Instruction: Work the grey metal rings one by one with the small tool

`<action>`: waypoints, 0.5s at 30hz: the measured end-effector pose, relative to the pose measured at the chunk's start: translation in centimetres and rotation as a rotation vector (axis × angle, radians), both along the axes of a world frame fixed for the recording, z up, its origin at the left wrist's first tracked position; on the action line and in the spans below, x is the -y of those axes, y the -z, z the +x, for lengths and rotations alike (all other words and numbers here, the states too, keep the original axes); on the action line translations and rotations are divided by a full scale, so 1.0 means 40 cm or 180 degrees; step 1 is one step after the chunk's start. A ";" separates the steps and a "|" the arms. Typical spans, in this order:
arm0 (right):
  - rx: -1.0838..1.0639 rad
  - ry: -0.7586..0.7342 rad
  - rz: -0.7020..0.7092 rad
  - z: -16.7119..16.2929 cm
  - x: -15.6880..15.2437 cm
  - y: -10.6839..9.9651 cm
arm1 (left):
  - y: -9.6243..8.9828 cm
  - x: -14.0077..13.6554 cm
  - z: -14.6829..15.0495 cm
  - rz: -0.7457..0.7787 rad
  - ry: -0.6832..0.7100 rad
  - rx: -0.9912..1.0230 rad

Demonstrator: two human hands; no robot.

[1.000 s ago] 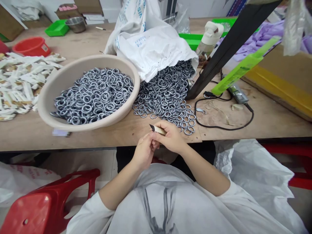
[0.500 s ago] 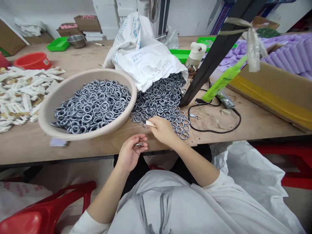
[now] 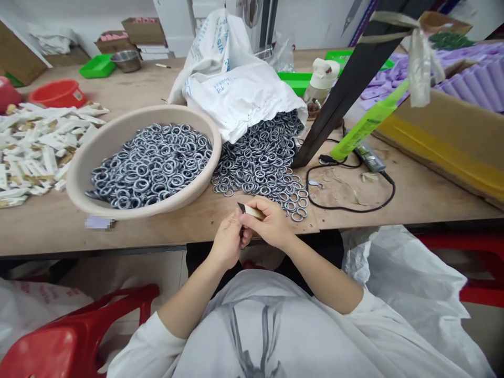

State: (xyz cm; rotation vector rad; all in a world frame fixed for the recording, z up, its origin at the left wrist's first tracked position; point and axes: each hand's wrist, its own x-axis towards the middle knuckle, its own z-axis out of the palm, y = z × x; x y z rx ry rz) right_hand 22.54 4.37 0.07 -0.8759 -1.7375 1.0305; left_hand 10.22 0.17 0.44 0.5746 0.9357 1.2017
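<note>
My right hand (image 3: 271,220) is closed around the pale handle of a small knife (image 3: 252,211), whose short dark blade points up and left. Right beside it, my left hand (image 3: 228,237) has its fingers pinched together close to the blade. The grey ring it held a moment ago is mostly covered by the fingers. Just beyond both hands lies a heap of loose grey rings (image 3: 260,163), spilling from a white sack (image 3: 246,100). Left of the heap, a wide beige basin (image 3: 74,184) holds many similar rings.
White strips (image 3: 43,152) are piled at the far left near a red basin (image 3: 57,94). A dark post (image 3: 342,94) rises right of the heap. A black cable (image 3: 350,211) loops on the table. A cardboard box (image 3: 441,142) with purple pieces stands at the right.
My left hand has moved up and right, and its fingers have closed. My right hand has drawn slightly back from the heap with the knife. The hands now meet.
</note>
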 end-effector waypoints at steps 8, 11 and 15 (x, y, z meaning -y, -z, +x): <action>0.0258 0.0265 -0.0025 0.015 0.007 0.000 | -0.013 -0.001 0.010 0.0112 -0.0128 -0.0044; 0.0906 0.0093 0.0555 0.030 0.035 -0.007 | -0.011 0.002 0.010 0.0069 -0.0182 0.0078; 0.1213 0.0109 0.0775 0.034 0.048 -0.010 | -0.007 0.005 0.013 -0.0006 -0.0183 0.0161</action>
